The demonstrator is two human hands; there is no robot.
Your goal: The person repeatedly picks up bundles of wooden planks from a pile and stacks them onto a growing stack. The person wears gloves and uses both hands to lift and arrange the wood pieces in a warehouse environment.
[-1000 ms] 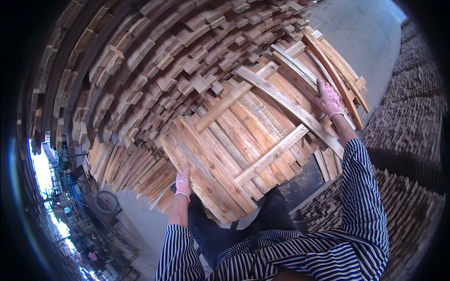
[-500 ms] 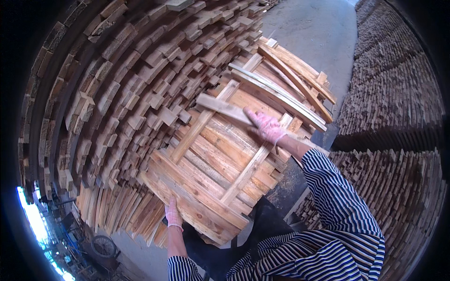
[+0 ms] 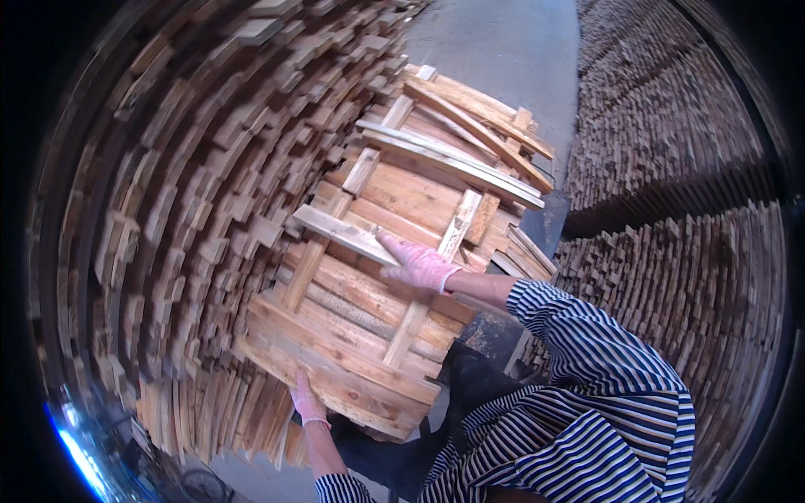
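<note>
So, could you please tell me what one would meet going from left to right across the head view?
Tall stack of wood pieces → left hand under the wooden panel's lower edge → wooden panel → right hand flat on the panel → striped sleeve → second wood stack.

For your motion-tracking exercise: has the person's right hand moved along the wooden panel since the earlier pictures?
Yes. The right hand has slid from the wooden panel's far edge toward its middle.

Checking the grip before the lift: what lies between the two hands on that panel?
In the head view, only the wooden panel itself: its slats and a cross batten span from the left hand at the lower edge to the right hand.
</note>
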